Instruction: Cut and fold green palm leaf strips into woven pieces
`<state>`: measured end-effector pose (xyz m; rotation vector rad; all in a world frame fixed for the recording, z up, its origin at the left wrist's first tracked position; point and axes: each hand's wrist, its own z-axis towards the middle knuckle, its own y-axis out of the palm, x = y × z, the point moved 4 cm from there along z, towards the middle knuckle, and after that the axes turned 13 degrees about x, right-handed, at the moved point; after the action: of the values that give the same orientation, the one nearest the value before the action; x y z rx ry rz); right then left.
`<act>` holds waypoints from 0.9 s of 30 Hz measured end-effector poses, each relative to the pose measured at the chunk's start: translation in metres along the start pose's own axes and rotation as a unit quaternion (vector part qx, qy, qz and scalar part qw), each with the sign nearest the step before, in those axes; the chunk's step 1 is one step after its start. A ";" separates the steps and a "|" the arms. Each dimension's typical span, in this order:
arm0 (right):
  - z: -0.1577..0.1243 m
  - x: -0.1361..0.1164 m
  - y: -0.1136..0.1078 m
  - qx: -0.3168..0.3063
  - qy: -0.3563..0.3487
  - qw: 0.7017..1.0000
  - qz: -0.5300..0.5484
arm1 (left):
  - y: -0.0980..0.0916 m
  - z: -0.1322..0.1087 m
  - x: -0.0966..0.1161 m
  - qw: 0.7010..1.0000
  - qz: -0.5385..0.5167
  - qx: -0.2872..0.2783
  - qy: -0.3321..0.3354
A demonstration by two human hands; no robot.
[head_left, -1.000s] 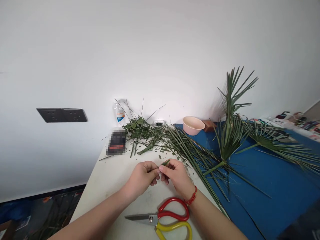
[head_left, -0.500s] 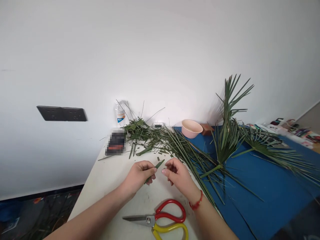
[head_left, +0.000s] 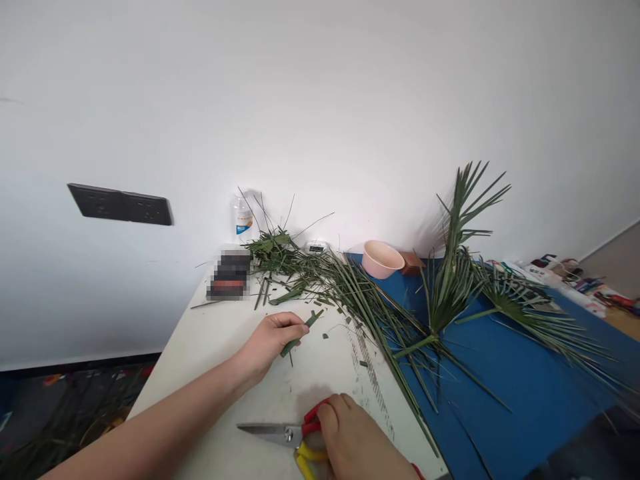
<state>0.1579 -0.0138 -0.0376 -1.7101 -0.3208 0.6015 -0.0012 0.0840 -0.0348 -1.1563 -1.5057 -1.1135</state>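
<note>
My left hand [head_left: 270, 339] is closed in a pinch on a short green leaf strip [head_left: 299, 335], held just above the white table [head_left: 215, 347]. My right hand [head_left: 350, 437] lies near the table's front edge with its fingers curled over the red and yellow handles of the scissors [head_left: 285, 437]. The scissors lie flat on the table with their closed blades pointing left. Whether the fingers are through the handle loops is hidden.
Cut leaf scraps [head_left: 280, 257] pile up at the table's back. Long palm fronds [head_left: 450, 293] spread over the blue mat [head_left: 525, 380] on the right. A pink bowl [head_left: 381, 258], a small bottle [head_left: 243, 217] and a dark packet [head_left: 227, 283] stand near the wall.
My right hand let go of the leaf strip and dropped toward me onto the scissors' handles. My left hand kept the strip and hardly moved.
</note>
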 end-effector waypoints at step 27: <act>-0.039 0.079 0.027 0.125 0.257 0.788 0.546 | 0.024 -0.029 -0.002 0.968 -0.145 -0.166 -0.120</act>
<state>0.2417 -0.0107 -0.0760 -1.5962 1.1862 0.8925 0.0269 0.0587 -0.0288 -1.3651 -1.7608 -1.5119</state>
